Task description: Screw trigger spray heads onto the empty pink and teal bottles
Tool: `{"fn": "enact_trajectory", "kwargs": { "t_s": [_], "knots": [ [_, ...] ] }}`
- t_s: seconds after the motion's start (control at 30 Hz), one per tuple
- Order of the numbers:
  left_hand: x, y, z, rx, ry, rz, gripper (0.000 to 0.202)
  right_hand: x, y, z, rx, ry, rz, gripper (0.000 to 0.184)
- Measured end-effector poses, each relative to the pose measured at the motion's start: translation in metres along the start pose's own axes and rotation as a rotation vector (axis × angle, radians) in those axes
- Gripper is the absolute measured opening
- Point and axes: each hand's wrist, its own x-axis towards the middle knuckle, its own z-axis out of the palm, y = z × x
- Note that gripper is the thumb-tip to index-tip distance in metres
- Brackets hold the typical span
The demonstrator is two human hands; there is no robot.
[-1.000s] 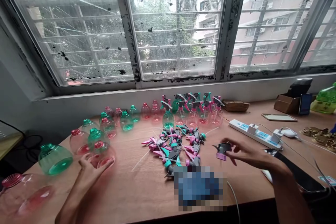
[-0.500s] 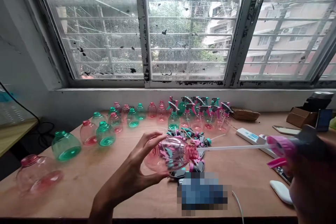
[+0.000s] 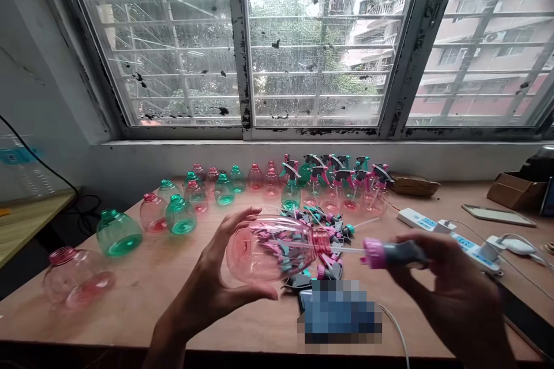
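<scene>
- The pink bottle (image 3: pixel 274 248) was held sideways in front of the sprayer pile (image 3: pixel 333 228).
- Left of the pile, the left hand (image 3: pixel 216 277) curved its fingers around the bottle.
- Right of the pile, the right hand (image 3: pixel 452 277) pinched a spray head (image 3: pixel 389 253), its tube (image 3: pixel 348 249) entering the bottle.

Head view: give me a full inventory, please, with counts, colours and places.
Held bottle: one, clear pink, on its side, centre
Held spray head: one, pink and dark grey, right of centre
Open bottles: about thirteen, pink and green, left and back
Sprayer-topped bottles: several overlapping, pink and green, back middle
Loose spray heads: uncounted pile, pink, green, dark grey, middle
Pixelated item: one, blue, front middle
Power strip: one, white and blue, right
Pale slab: one, back right
Cardboard box: one, brown, back right
Table: one, brown, below everything listed
Window: one, grey-framed, behind
Left hand: one, around the held bottle
Right hand: one, gripping the held spray head
</scene>
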Motion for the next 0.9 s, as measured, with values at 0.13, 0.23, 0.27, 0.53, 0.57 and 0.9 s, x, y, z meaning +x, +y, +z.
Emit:
{"fn": "enact_trajectory", "kwargs": {
  "t_s": [0.13, 0.23, 0.27, 0.53, 0.57, 0.9],
  "knots": [
    [0.003, 0.008, 0.012, -0.112, 0.06, 0.071, 0.1, -0.009, -0.035, 0.03, 0.301, -0.241, 0.115, 0.046],
    [0.002, 0.012, 0.018, -0.113, 0.054, 0.09, 0.097, -0.014, -0.04, 0.036, 0.227, -0.262, 0.086, 0.046],
    [0.001, 0.012, 0.019, -0.091, 0.043, 0.08, 0.095, -0.014, -0.039, 0.036, 0.19, -0.255, 0.067, 0.045],
    [-0.009, 0.006, 0.032, -0.075, 0.062, -0.135, 0.122, -0.008, -0.045, 0.044, 0.206, -0.317, -0.008, 0.032],
    [-0.007, 0.008, 0.034, -0.128, 0.076, -0.139, 0.124, -0.009, -0.046, 0.046, 0.218, -0.308, -0.012, 0.032],
    [0.002, 0.011, 0.051, -0.112, 0.273, 0.001, 0.087, -0.008, -0.045, 0.05, 0.301, -0.161, 0.13, 0.027]
  ]
}}
